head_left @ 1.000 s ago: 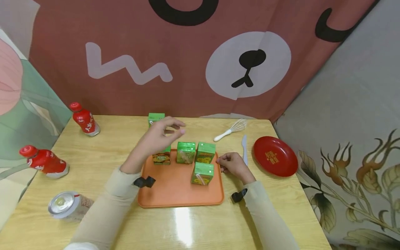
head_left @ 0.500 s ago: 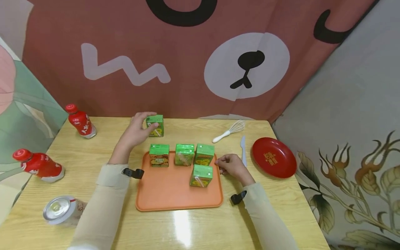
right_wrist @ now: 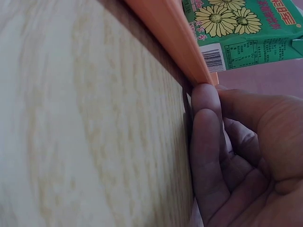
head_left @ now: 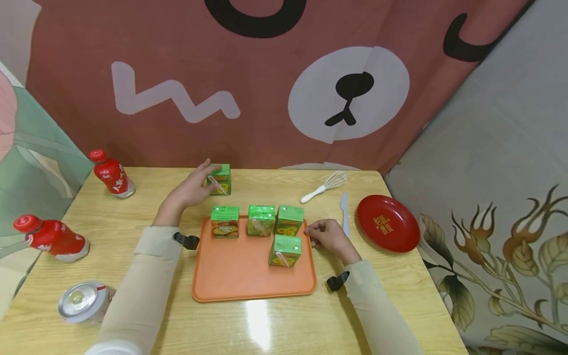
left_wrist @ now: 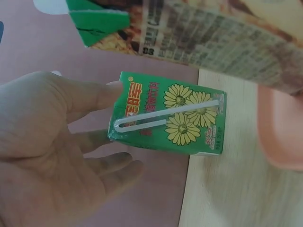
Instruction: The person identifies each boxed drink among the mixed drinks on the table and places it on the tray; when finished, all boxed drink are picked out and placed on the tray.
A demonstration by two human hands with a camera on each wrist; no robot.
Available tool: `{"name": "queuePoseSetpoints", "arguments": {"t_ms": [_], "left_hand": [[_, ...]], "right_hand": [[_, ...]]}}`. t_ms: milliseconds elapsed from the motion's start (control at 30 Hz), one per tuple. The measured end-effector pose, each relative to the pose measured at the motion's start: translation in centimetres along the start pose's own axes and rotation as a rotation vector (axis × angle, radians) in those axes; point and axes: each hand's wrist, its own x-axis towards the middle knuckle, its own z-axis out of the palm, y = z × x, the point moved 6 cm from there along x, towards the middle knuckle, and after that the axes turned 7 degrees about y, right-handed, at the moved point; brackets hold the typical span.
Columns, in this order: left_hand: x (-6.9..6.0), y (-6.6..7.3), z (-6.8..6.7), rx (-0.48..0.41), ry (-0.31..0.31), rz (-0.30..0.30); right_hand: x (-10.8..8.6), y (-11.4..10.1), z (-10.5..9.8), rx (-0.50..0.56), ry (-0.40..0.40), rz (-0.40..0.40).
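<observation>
At the back of the table stands a green drink carton (head_left: 225,180) with a straw on its front. My left hand (head_left: 191,190) holds it from the left side, thumb at the front and fingers behind; in the left wrist view the thumb meets the top end of this carton (left_wrist: 175,116). An orange tray (head_left: 235,281) lies in the middle and bears several similar cartons, among them a peanut-patterned one (head_left: 225,224) at its back left. My right hand (head_left: 330,236) pinches the tray's right rim, thumb above and curled fingers below, as the right wrist view shows at the rim (right_wrist: 189,52).
Two red bottles, one at the back (head_left: 113,175) and one nearer (head_left: 57,239), and a can (head_left: 84,301) stand on the left. To the right are a white whisk (head_left: 324,187), a pale knife (head_left: 344,214) and a red plate (head_left: 388,224). A curtain (head_left: 257,138) borders the table's back.
My left hand has gone from above the tray's back edge leftward and back to the rear carton and taken hold of it. The right hand stays at the tray rim.
</observation>
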Motion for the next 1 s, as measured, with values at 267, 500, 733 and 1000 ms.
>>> {"name": "queuePoseSetpoints", "arguments": {"t_ms": [267,500,733,1000], "left_hand": [[-0.5,-0.3,-0.4,0.055,0.023,-0.039],[-0.3,-0.9,-1.2,0.029,0.176,-0.041],[0.0,-1.9,-1.4,0.003,0.282,-0.062],[0.0,-2.3,-1.1,-0.041,0.306,-0.055]], "right_hand": [[-0.1,0.0,0.2,0.004,0.006,-0.003],[0.0,-0.1,0.1,0.006,0.002,0.004],[0.1,0.1,0.1,0.026,-0.025,-0.004],[0.0,0.1,0.1,0.039,-0.031,0.009]]}}
